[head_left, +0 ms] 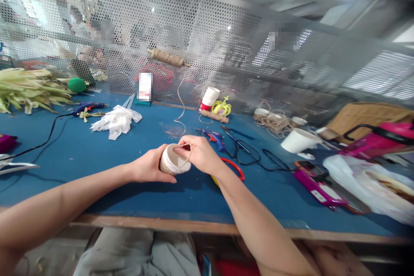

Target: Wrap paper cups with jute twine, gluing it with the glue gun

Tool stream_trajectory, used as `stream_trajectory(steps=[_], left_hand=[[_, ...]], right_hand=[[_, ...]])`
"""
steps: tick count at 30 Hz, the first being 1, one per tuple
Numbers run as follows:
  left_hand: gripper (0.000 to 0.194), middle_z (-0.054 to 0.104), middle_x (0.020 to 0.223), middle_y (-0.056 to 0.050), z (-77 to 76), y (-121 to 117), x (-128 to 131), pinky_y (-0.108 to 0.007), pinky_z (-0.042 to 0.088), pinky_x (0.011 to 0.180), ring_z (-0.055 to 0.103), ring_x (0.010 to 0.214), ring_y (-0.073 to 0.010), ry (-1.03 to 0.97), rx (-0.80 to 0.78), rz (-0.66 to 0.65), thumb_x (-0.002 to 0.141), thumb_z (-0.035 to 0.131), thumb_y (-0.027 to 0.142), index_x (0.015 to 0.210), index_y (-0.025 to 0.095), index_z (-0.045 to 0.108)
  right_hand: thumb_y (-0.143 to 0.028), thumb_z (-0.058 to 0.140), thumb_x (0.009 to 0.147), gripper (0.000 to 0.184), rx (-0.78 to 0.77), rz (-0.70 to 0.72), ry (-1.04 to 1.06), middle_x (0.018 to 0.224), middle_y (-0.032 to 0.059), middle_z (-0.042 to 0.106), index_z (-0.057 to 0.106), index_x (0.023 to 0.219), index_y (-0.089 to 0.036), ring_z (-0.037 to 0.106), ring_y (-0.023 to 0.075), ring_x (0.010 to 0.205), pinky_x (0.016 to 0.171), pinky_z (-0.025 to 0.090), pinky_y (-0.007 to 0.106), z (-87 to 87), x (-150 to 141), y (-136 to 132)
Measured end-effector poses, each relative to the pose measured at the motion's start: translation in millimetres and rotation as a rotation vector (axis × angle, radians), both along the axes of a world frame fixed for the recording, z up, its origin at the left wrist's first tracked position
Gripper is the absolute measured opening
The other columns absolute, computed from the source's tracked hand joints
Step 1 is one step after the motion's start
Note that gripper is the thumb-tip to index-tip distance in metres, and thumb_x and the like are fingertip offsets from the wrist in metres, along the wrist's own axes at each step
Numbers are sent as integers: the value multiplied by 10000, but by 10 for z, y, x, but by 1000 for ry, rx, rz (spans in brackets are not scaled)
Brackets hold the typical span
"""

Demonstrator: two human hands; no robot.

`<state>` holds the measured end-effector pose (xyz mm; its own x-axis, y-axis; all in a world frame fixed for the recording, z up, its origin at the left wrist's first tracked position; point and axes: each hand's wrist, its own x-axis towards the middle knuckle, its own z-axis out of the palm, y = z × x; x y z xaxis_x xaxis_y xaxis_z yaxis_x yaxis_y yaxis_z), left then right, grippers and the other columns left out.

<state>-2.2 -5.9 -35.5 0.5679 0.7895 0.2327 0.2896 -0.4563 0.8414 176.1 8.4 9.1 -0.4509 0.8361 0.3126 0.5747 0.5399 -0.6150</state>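
Observation:
A small round cup [168,166], whitish with a tan lower side, is tilted so its opening faces up toward me. My left hand [147,164] is wrapped round its left side, with the thumb underneath at the front. At the rim, my right hand [199,153] pinches a piece of twine [188,161] that loops over the opening; some of its fingers reach inside the cup. Behind the right forearm lie red-and-yellow scissor handles [234,167]. A blue glue gun [213,136] rests just beyond the right hand.
A twine spool [168,58] hangs on the perforated metal screen [207,30], trailing a strand to the blue table [106,185]. Crumpled white strips [117,120] and pale husks [29,88] lie left. Right stand a white roll [299,139], purple device [320,187], plastic bag [352,172] and pink bottle [375,140].

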Motion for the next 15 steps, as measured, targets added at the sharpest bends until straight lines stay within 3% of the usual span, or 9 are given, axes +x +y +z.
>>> stream_trajectory(steps=[7,15], left_hand=[[719,559,1093,-110,9,14,-5,-347,437,834,543,975,-235,-97,-7,-17,595,706,364,1191,134,374],[669,571,1070,-101,-30,75,-1,-357,437,828,548,960,-232,-170,-19,126,605,699,356,1158,142,389]], right_hand=[[-336,601,711,186,-17,-57,49,615,9,575,589,671,-154,482,112,565,549,380,234,-32,-18,48],[-476,621,660,324,-322,-85,152,614,8,574,554,724,-165,488,99,436,433,396,232,2,5,66]])
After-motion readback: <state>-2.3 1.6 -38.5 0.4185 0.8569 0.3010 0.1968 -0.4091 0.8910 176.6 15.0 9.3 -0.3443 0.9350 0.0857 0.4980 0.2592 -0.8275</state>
